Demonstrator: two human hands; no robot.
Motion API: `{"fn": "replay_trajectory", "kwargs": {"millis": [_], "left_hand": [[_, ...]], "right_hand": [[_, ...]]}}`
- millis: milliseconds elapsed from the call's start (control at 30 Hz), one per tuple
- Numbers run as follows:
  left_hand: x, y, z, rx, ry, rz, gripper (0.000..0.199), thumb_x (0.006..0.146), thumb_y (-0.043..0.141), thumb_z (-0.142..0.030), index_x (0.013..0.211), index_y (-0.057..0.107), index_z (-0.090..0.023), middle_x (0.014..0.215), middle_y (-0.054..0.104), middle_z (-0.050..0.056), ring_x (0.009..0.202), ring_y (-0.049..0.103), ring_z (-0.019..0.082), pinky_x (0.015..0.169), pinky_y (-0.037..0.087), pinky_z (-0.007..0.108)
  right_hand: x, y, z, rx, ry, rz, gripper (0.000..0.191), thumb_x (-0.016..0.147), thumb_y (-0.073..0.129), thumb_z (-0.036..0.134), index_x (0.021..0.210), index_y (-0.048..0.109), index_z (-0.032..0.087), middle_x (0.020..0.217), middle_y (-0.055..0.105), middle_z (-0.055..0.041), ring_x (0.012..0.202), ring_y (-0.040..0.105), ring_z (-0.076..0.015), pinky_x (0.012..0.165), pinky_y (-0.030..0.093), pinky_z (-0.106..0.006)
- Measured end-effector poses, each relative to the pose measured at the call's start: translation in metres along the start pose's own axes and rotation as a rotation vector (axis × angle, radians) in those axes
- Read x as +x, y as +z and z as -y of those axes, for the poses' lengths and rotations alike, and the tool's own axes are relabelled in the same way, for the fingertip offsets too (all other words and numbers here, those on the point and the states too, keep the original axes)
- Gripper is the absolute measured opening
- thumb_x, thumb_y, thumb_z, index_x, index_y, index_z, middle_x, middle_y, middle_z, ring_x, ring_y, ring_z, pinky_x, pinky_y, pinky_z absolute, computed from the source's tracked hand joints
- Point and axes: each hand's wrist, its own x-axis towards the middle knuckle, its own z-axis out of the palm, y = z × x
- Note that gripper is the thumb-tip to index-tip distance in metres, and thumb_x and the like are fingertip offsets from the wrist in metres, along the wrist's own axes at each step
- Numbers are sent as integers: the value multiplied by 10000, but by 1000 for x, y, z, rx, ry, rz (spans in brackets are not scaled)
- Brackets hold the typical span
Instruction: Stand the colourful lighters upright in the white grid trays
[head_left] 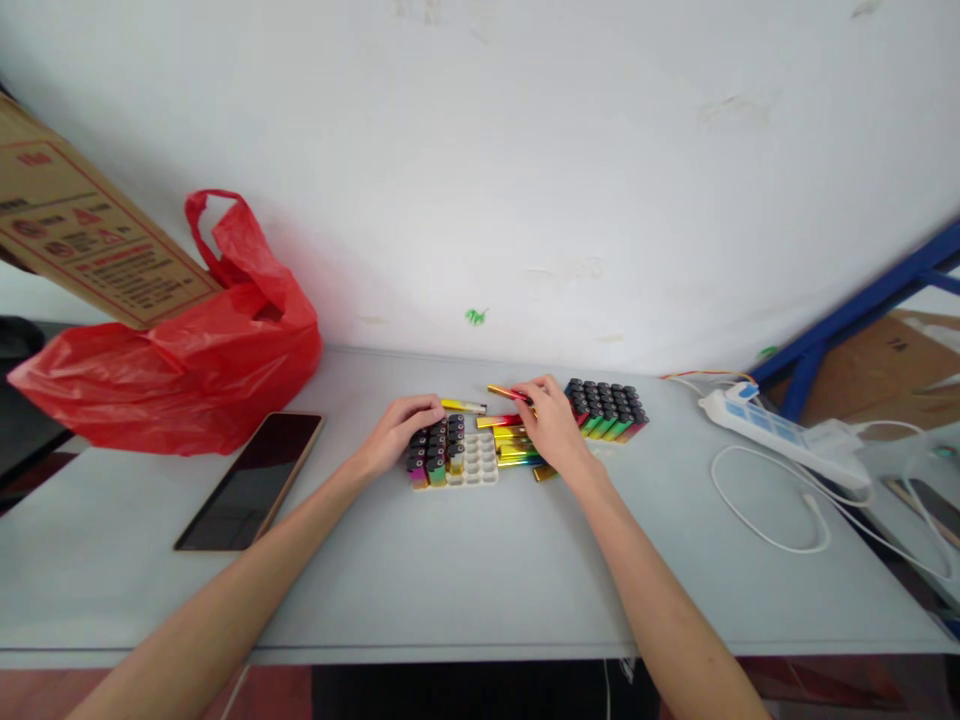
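Observation:
My left hand (405, 430) curls around the back left corner of a white plastic tray (474, 462), whose left part holds upright lighters with black tops (436, 448). The cups on the tray's right side are bare. By my left fingertips is a yellow lighter (463, 406); I cannot tell whether they touch it. My right hand (551, 425) pinches a red and gold lighter (504, 392) above a loose pile of shiny yellow, red and gold lighters (510, 443). Part of the pile is hidden under that hand. To its right stands a block of upright black-topped lighters (606, 405).
A phone or tablet (251, 480) lies at the left, near a red plastic bag (187, 370) and a cardboard box (97, 220). A white power strip (784, 435) with cables (750, 530) lies at the right, by a blue metal frame (862, 310). The wall rises behind the table.

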Motion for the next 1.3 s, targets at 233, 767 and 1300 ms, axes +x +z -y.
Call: {"fn": "replay_trajectory", "kwargs": {"millis": [233, 767, 1300], "left_hand": [[0, -1, 1, 16, -1, -10, 370, 864, 592, -510, 689, 558, -186, 669, 526, -19, 687, 482, 167, 631, 355, 277], [0, -1, 0, 39, -4, -27, 357, 857, 594, -505, 698, 594, -186, 682, 579, -6, 711, 522, 186, 654, 396, 288], [0, 1, -4, 39, -14, -31, 357, 854, 587, -511, 704, 584, -188, 687, 568, -8, 717, 516, 186, 661, 393, 288]], "right_hand": [[-3, 6, 23, 972, 327, -166, 320, 793, 803, 435, 988, 740, 190, 913, 700, -36, 786, 635, -169, 761, 558, -316], [-24, 16, 60, 1018, 307, 219, 481, 965, 505, 691, 826, 541, 231, 557, 351, 96, 439, 273, -85, 423, 233, -217], [-29, 14, 67, 459, 77, 25, 367, 964, 468, 400, 639, 422, 234, 547, 438, 44, 569, 415, -142, 580, 273, -279]]}}
